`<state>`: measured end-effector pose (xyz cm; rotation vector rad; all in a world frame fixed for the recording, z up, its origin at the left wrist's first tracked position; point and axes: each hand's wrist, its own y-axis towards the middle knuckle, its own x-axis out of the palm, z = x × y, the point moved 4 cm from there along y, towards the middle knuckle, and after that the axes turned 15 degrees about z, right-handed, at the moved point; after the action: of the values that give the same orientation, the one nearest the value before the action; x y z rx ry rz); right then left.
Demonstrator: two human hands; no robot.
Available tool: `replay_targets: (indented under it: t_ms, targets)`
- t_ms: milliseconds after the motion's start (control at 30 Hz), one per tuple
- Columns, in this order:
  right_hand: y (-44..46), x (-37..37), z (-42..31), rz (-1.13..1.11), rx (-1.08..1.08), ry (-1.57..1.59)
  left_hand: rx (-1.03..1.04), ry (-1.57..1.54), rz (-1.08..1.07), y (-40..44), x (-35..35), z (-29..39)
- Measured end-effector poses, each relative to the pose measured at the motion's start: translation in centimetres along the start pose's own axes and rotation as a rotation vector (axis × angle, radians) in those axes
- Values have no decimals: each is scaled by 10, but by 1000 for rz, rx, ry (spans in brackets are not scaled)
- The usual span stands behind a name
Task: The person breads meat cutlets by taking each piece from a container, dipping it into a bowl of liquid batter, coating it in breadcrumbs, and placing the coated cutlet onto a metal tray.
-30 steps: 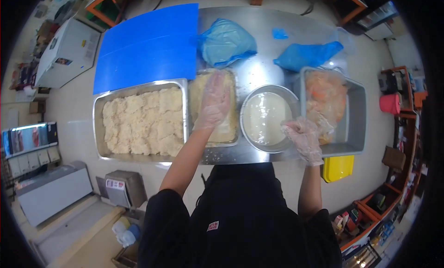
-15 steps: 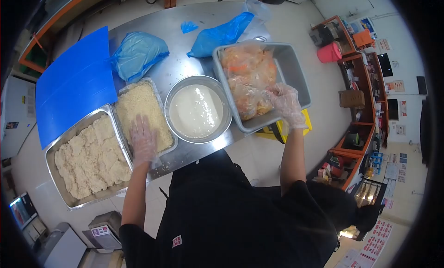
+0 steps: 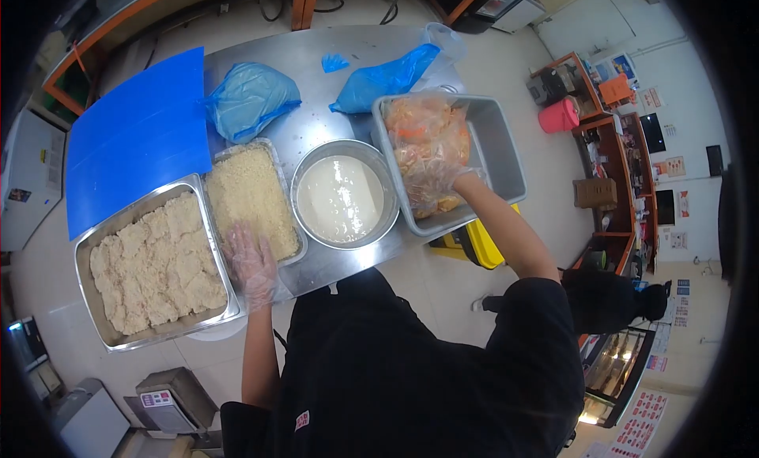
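My left hand (image 3: pixel 251 260), in a clear plastic glove, rests with fingers stretched out at the near end of a tray of pale breadcrumbs (image 3: pixel 247 185). Inside a grey tub (image 3: pixel 496 154), my gloved right hand (image 3: pixel 437 180) reaches onto raw, orange-tinted meat pieces (image 3: pixel 423 130) in clear plastic. Its fingertips blend with the plastic, so their grip is unclear. Between the two hands stands a round metal bowl of white batter (image 3: pixel 341 199). Left of the crumbs, a steel pan (image 3: pixel 229 309) holds several crumb-coated pieces (image 3: pixel 154 264).
A blue board (image 3: pixel 138 138) lies at the table's far left. Two blue plastic bags (image 3: pixel 253 98) and a blue scrap (image 3: pixel 334 63) are along the back, by a clear container (image 3: pixel 445 43). A yellow bin (image 3: pixel 481 241) stands below the tub. Another person in black (image 3: pixel 605 300) is at right.
My right hand has moved left and deeper into the tub, over the meat. My left hand has shifted toward the crumb tray's near edge. Another person has come into clearer view at right.
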<state>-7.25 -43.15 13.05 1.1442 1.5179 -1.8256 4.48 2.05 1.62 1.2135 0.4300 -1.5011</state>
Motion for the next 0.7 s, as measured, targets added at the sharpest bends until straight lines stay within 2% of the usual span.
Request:
replay_targets:
  t_ms: [167,400,533,700]
  targets:
    - [-2,16,-2,2,-12,34,-1,-15,70,-3,1,2]
    - [-15,13,1,118,13,92,2,-26,76,-4,2,0]
    - [-28,1,5,261,50,163,6,-43,72,-3,1,1]
    - [-70,-57,16,487,188,390,10,-23,79,-5,5,-4]
